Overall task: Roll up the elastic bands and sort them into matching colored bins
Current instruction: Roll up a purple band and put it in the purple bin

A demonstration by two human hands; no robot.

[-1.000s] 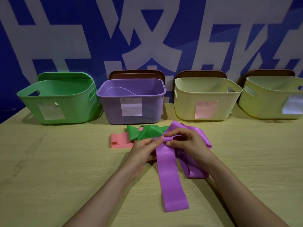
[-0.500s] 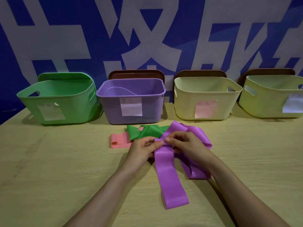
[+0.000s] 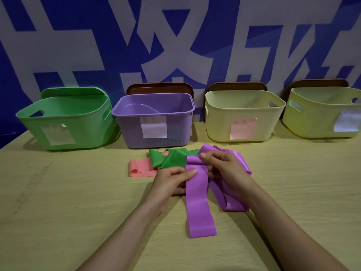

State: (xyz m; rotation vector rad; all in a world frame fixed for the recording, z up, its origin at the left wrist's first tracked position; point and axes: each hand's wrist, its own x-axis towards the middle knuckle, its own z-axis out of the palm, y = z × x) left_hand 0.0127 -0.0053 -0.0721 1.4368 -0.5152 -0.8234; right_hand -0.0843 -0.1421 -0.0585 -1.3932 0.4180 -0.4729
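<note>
Both hands pinching the purple band (image 3: 198,202), left hand (image 3: 170,182) on its edge, right hand (image 3: 224,167) at its rolled far end, green band (image 3: 172,159) and pink band (image 3: 140,168) just left

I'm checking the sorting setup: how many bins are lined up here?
4, in a row, left to right: green bin, purple bin, cream bin, and yellow-green bin, which the right frame edge cuts off. More may sit beyond it.

Back wall (image 3: 113,20): deep blue, oversized white block lettering (image 3: 68,47) across the full width. Desk (image 3: 58,212): pale yellowish wood grain, wall directly behind it, faint scuffs on the left. Lighting dim, shadows soft.
</note>
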